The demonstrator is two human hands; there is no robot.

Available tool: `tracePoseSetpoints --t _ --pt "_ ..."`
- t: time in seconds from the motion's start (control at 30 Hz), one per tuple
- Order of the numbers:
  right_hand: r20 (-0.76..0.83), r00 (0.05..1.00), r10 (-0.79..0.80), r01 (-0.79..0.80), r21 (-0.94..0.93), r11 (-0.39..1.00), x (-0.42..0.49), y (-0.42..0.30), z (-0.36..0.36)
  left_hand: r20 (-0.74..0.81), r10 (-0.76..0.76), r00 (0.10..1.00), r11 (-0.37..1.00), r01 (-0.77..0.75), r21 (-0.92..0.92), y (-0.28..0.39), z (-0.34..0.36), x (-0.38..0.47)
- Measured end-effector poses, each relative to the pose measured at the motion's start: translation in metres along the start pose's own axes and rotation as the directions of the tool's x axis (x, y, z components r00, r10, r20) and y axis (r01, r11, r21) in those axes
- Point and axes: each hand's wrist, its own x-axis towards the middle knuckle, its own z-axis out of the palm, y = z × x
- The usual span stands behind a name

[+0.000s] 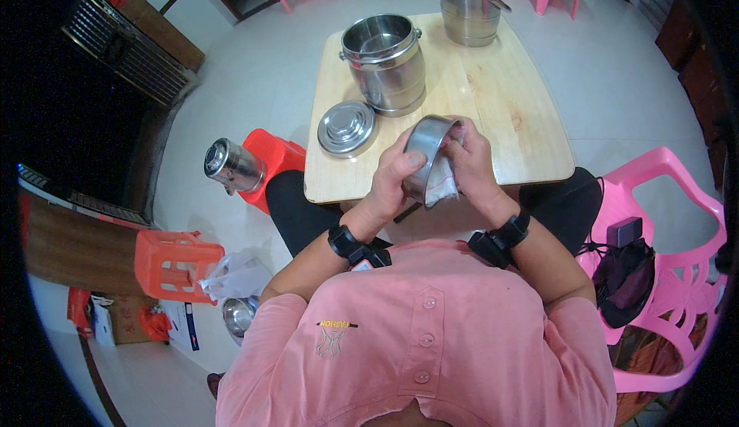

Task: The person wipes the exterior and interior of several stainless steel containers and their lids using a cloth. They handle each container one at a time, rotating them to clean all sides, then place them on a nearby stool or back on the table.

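Observation:
My left hand (395, 173) grips the side of a shallow stainless steel bowl (420, 144), tilted on its side above the near edge of the table. My right hand (474, 158) holds a whitish cloth (443, 182) against the inside of the bowl; part of the cloth hangs below the fingers. Beyond the bowl stands an uncovered stainless steel pail (392, 81) with a bail handle. A round steel lid (347, 128) lies on the table to the left of my hands. Another lidded steel pail (470, 8) is at the table's far right corner.
The pale wooden table (514, 104) spans the front, with my knees at its near corners. At left, a steel container (236, 166) is on a red stool (271, 158), near an orange stool (176, 265). A pink plastic chair (664, 179) at right holds a black bag (623, 283).

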Motion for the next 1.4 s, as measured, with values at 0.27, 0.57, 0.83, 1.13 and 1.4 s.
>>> tracePoseSetpoints --t 0.27,0.57,0.83,1.13,1.4 --pt "0.71 0.517 0.479 -0.853 0.38 0.358 -0.038 -0.023 0.002 0.171 0.507 0.845 0.614 -0.493 0.617 -0.024 -0.023 0.028" --pt "0.608 0.531 0.59 -0.842 0.304 0.445 -0.032 -0.023 -0.002 -0.021 0.307 0.951 0.911 -0.288 0.294 -0.045 -0.039 0.025" --pt "0.114 0.96 0.256 -0.194 -0.387 0.901 -0.007 -0.008 0.004 -0.128 -0.117 0.985 0.814 0.021 -0.58 -0.055 -0.063 0.025" --pt "0.035 0.984 0.173 -0.175 0.052 0.983 0.027 -0.06 -0.012 -0.023 -0.19 0.981 0.502 0.077 -0.861 -0.053 -0.085 0.026" --pt "0.352 0.896 -0.271 0.431 -0.541 0.723 0.03 -0.076 0.014 -0.065 -0.231 0.971 0.637 0.101 -0.764 -0.051 -0.079 0.022"
